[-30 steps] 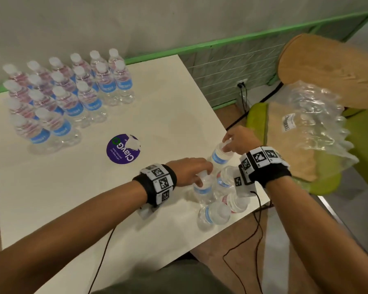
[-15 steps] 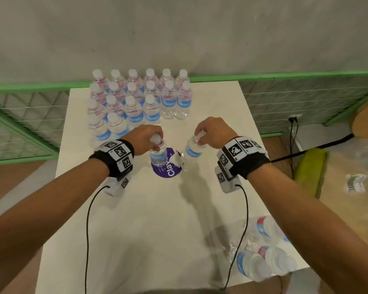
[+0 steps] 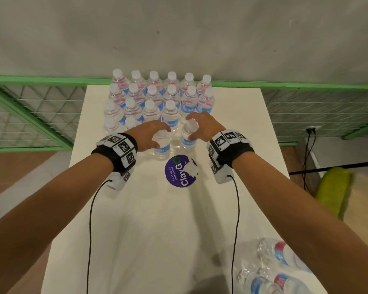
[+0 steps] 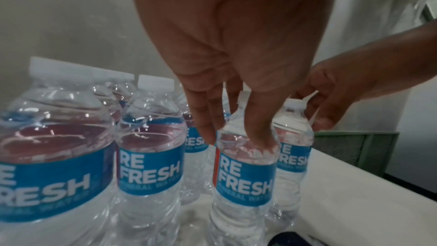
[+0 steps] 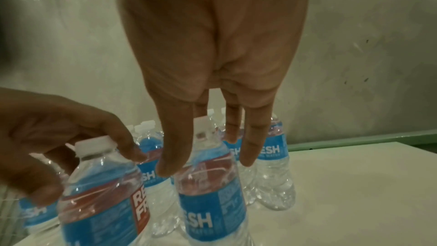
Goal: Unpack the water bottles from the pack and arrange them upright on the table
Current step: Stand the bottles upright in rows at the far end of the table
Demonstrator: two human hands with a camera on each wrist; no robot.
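Note:
Several clear water bottles [image 3: 157, 96] with blue labels stand upright in rows at the far end of the white table [image 3: 157, 230]. Two more stand at the front of that group. My left hand [image 3: 158, 136] [image 4: 232, 130] curls over the cap and neck of the left one [image 3: 163, 148] [image 4: 244, 175]. My right hand [image 3: 194, 128] [image 5: 208, 156] hovers over the right one [image 3: 187, 142] [image 5: 210, 212], its fingers straight and spread around the cap. A few bottles [image 3: 285, 257] lie on their sides at the table's near right corner.
A round purple sticker [image 3: 180, 174] sits on the table just in front of the two bottles. A green chair [image 3: 331, 187] stands to the right of the table. A green rail [image 3: 306, 83] and wire mesh run behind it, under a grey wall.
Both hands lifted a bottle each from the near right corner, carried them to the far group and stood them at its front. The right hand's fingers have spread off its cap.

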